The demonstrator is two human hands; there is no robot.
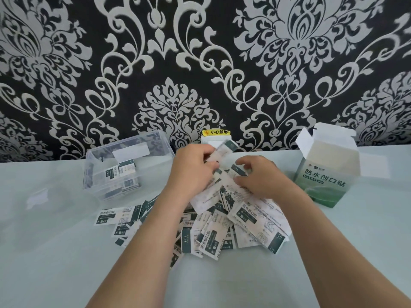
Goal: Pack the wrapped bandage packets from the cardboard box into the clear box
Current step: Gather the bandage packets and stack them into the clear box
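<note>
A heap of white-and-dark-green wrapped bandage packets (224, 227) lies on the table in front of me. My left hand (191, 167) grips a bunch of packets (222, 152) raised above the heap. My right hand (260, 176) pinches packets at the top of the heap, just right of the left hand. The clear box (124, 165) stands open at the left with a few packets lying inside. The cardboard box (327, 172), green and white, stands at the right with its top flaps open.
The clear lid (37, 196) lies on the pale table (66, 274) left of the clear box. A white object with a yellow label (215, 135) sits at the wall behind my hands. Patterned black-and-white wallpaper backs the table.
</note>
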